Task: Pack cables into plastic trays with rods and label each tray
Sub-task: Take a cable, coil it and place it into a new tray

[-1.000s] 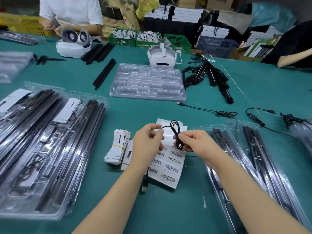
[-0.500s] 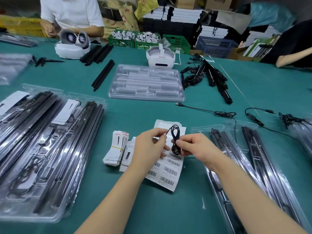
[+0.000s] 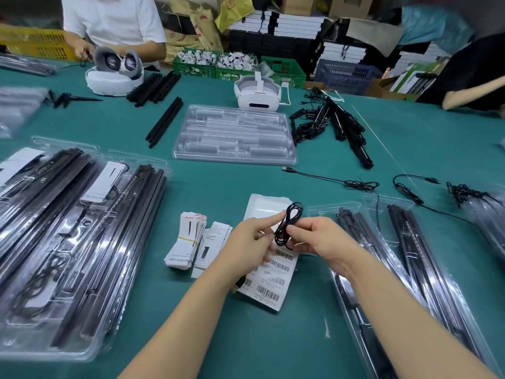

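A thin black cable (image 3: 289,222), wound into a small coil, is held between both hands above a sheet of barcode labels (image 3: 273,272). My left hand (image 3: 247,242) pinches the coil from the left with the forefinger stretched along it. My right hand (image 3: 319,237) grips its lower part from the right. Clear plastic trays with black rods (image 3: 401,258) lie to the right; several filled trays (image 3: 68,236) lie to the left. An empty clear tray (image 3: 235,135) sits in the middle of the green table.
A banded stack of paper cards (image 3: 188,239) lies left of the labels. Loose cables (image 3: 358,184) and a pile of black rods (image 3: 338,124) lie at right; more rods (image 3: 165,121) are beyond the trays. Two white headsets (image 3: 258,94) and a seated person (image 3: 112,23) are at the far edge.
The coil has been tightened and shifted a little rightward. My left forefinger now stretches along the cable, and the loose end that hung toward the table is drawn up.
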### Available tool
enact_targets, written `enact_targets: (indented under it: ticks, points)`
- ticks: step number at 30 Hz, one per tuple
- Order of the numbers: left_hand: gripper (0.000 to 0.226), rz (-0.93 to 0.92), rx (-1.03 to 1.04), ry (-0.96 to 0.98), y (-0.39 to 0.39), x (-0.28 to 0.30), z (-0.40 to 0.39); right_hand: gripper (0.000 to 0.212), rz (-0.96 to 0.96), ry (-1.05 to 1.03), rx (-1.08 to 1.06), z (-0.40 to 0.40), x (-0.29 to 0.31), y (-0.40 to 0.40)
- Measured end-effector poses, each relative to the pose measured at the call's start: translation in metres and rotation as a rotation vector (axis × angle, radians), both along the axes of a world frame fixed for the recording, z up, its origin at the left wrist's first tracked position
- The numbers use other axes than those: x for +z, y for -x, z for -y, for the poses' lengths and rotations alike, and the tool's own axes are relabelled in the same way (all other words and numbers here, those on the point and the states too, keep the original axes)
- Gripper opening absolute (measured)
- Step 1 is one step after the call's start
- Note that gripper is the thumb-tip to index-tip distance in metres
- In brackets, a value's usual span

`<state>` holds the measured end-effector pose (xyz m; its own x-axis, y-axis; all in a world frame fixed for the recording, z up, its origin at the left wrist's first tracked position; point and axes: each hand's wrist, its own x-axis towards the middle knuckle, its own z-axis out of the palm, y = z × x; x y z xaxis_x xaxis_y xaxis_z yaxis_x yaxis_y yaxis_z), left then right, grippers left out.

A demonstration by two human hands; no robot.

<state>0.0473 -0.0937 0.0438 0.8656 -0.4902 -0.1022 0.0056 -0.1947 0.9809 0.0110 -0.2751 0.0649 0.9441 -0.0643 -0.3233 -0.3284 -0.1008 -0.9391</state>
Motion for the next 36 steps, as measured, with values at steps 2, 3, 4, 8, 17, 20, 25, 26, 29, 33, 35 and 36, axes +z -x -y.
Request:
enact_targets:
  ticks: [2,3,4,8,17,20,25,26,29,33,35,36]
  points:
    - [0.055,0.016,-0.004,0.000,-0.001,-0.001,0.001,0.012,-0.013,-0.004,-0.003,0.001,0.000,0.000]
    - [0.056,0.028,-0.007,-0.002,-0.001,-0.001,0.001,0.012,-0.019,-0.018,0.000,0.001,0.000,0.000]
    - [0.058,0.037,-0.014,-0.003,-0.001,0.000,0.002,0.012,-0.025,-0.036,0.008,0.002,0.000,0.000]
    - [0.067,0.014,-0.084,0.014,0.001,-0.001,0.002,0.016,-0.050,-0.123,0.063,0.008,0.002,0.002]
    - [0.070,0.018,-0.063,0.095,0.002,-0.002,0.004,0.011,-0.045,-0.112,0.025,0.005,0.002,0.001]
    - [0.070,-0.005,-0.074,0.091,0.002,-0.002,0.004,0.011,-0.027,-0.086,0.006,0.003,0.003,0.002]
    - [0.039,-0.107,-0.045,0.041,0.001,0.004,-0.001,0.012,-0.003,-0.061,-0.073,0.001,0.005,0.000]
    - [0.037,-0.133,-0.043,0.037,0.000,0.007,-0.004,0.012,-0.008,-0.058,-0.084,0.001,0.006,0.000]
    - [0.031,-0.174,-0.084,0.048,-0.005,0.016,-0.016,0.012,-0.022,-0.086,-0.141,0.002,0.008,0.000]
    - [0.024,-0.224,-0.186,0.208,-0.006,0.019,-0.026,0.012,-0.022,-0.121,-0.242,0.002,0.010,-0.001]
    - [0.029,-0.149,-0.257,0.188,-0.005,0.017,-0.024,0.013,-0.021,-0.113,-0.276,0.002,0.009,-0.001]
    - [0.031,-0.104,-0.281,0.170,-0.005,0.015,-0.022,0.014,-0.021,-0.103,-0.284,0.002,0.009,-0.001]
